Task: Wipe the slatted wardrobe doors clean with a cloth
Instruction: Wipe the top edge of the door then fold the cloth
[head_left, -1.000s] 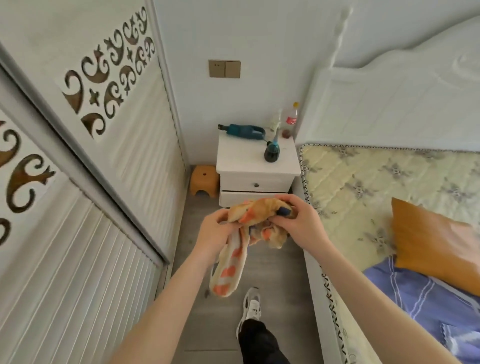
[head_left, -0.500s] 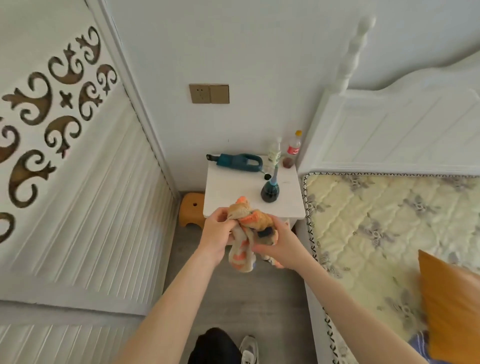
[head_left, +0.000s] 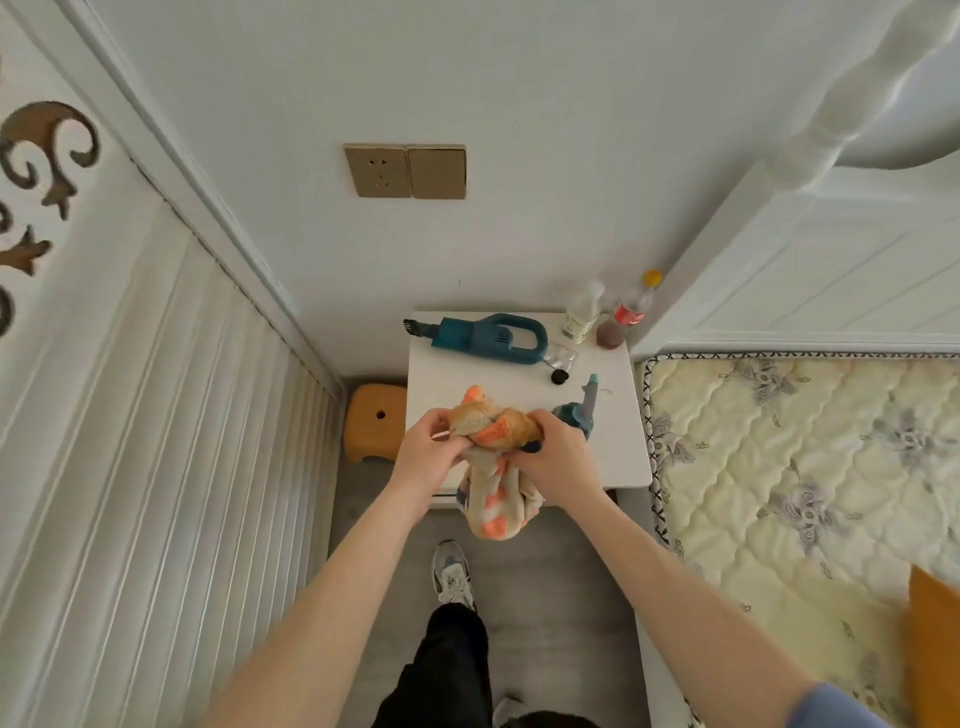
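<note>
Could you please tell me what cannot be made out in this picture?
Head view only.
Teal bottle: lower part hidden behind the right hand.
Orange pillow: blurred, cut off by the right edge.
Slatted wardrobe door: cut off by the left edge; any dust too fine to see.
Red-labelled bottle: label text too small.

Fluffy cloth (head_left: 493, 506); matt slatted doors (head_left: 171, 415)

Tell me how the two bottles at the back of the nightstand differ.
The pale bottle has a white top; the red-labelled bottle has a yellow cap. The pale bottle looks cream throughout; the red-labelled bottle is clear with dark liquid only at its base. Both stand upright, side by side, on the nightstand.
</note>
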